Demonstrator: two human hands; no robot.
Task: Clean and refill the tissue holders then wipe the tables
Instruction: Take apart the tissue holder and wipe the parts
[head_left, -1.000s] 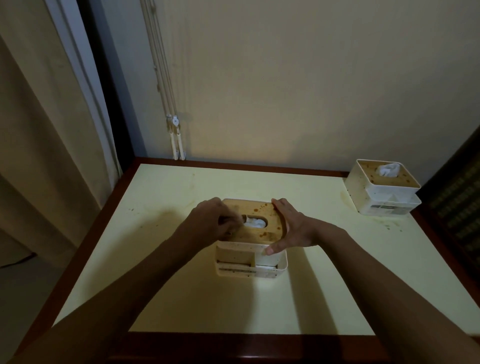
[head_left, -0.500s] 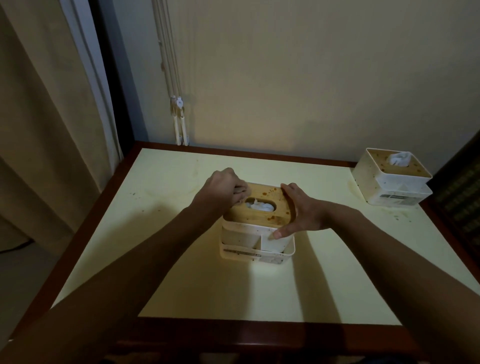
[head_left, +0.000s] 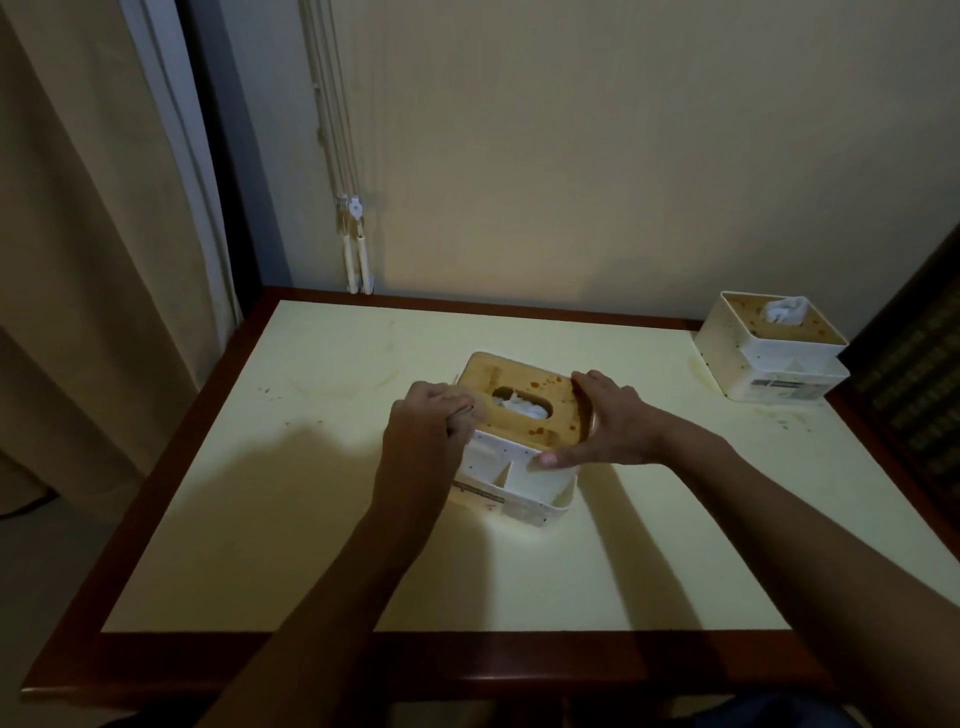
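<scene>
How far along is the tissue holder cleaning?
Nothing looks finished. Both hands, left hand and right hand, grip the stained wooden lid of the near white tissue holder. The far white tissue holder and spotted cream table remain dirty.

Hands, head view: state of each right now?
Left hand: fingers curled, gripping the left edge of the tissue holder's wooden lid.
Right hand: thumb and fingers clasp the lid's right edge.
</scene>
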